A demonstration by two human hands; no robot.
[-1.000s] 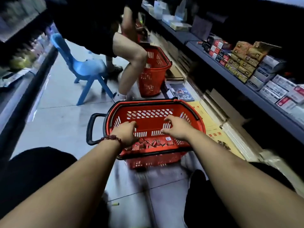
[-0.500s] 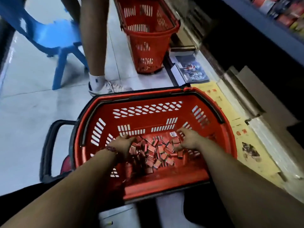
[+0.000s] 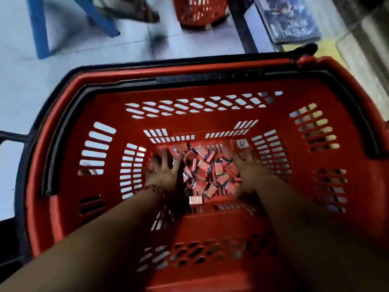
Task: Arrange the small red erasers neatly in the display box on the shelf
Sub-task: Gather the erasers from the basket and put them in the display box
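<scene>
A heap of small red erasers (image 3: 205, 171) lies on the bottom of a red shopping basket (image 3: 210, 85) on the floor. My left hand (image 3: 165, 169) rests on the heap's left side with fingers spread and straight. On the right side of the heap lies my right hand (image 3: 249, 167), blurred, its fingers reaching forward among the erasers. One eraser (image 3: 195, 200) sits apart at the near edge of the pile. The display box and the shelf are out of view.
A second red basket (image 3: 197, 11) stands on the tiled floor beyond. A blue chair (image 3: 40, 28) is at the far left, with a person's foot (image 3: 145, 13) beside it. A flat printed packet (image 3: 288, 20) lies at the upper right. A small white label (image 3: 242, 143) sticks inside the basket.
The view has dropped and closed in on the basket. Both hands have gone from the rim down to the bottom and now flank the eraser heap.
</scene>
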